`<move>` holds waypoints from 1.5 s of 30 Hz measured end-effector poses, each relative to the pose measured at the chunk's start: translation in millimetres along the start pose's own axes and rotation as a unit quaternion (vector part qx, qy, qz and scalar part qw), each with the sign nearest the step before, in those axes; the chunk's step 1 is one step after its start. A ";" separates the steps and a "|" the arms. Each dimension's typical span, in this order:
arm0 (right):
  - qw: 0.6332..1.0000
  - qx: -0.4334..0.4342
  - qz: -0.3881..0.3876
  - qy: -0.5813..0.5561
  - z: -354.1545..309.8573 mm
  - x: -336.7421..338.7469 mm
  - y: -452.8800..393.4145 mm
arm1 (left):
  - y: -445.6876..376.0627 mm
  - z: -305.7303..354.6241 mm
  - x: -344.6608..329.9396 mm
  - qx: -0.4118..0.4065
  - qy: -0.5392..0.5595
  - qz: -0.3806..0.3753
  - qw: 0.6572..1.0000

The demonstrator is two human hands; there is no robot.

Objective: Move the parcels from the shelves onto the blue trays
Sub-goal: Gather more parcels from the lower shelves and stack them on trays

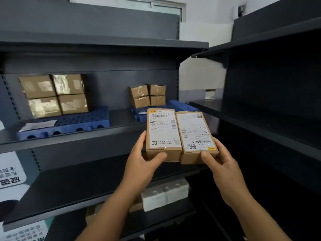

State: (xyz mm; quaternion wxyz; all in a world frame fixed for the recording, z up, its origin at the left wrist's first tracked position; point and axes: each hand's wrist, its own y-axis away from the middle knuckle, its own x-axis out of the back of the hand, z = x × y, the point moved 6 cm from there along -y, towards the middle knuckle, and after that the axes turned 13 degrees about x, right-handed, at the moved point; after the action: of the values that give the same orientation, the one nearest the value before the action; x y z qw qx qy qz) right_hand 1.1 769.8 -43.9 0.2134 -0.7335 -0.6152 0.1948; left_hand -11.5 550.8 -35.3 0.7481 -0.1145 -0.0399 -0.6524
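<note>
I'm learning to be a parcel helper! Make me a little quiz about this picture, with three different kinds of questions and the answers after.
1. True or false: the left blue tray has a stack of four brown boxes on it.
2. Multiple choice: how are the two labelled parcels being carried? A) both in one hand B) side by side, one in each hand C) stacked on top of each other
3. Fill in the word: the smaller stack of boxes sits on the ____ blue tray.

Key
1. True.
2. B: the left hand holds the left parcel, the right hand holds the right parcel.
3. right.
</note>
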 end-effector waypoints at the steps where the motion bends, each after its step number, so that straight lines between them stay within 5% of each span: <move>1: 1.000 0.005 -0.005 -0.002 0.0 -3.5 -11.2 | -8.8 3.9 3.3 -0.006 -0.004 0.009 1.000; 11: 0.993 0.066 -0.095 -0.012 28.8 -39.1 -162.7 | -127.1 55.3 17.6 -0.078 -0.050 0.115 0.989; 16: 0.994 0.075 -0.078 -0.017 44.9 -37.4 -239.1 | -192.1 73.6 -5.8 -0.075 -0.074 0.135 0.985; 26: 0.996 -0.025 0.081 0.003 100.2 21.2 -326.3 | -285.6 92.3 -104.0 -0.067 -0.122 0.029 0.990; 32: 0.993 -0.052 0.094 0.053 122.7 34.3 -350.0 | -324.6 80.9 -133.6 -0.041 -0.201 -0.011 0.979; 40: 0.990 -0.133 0.056 -0.002 163.3 12.8 -373.8 | -358.3 78.9 -135.7 -0.051 -0.413 0.016 0.909; 45: 0.986 -0.104 0.128 0.009 149.2 19.4 -385.7 | -369.9 87.3 -137.1 -0.068 -0.515 0.073 0.851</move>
State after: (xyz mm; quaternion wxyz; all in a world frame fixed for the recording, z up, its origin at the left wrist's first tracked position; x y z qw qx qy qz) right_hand -393.5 858.5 44.6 0.1147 -0.8262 -0.5311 0.1490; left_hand -388.0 657.6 64.8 0.6563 -0.4874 -0.3667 -0.4441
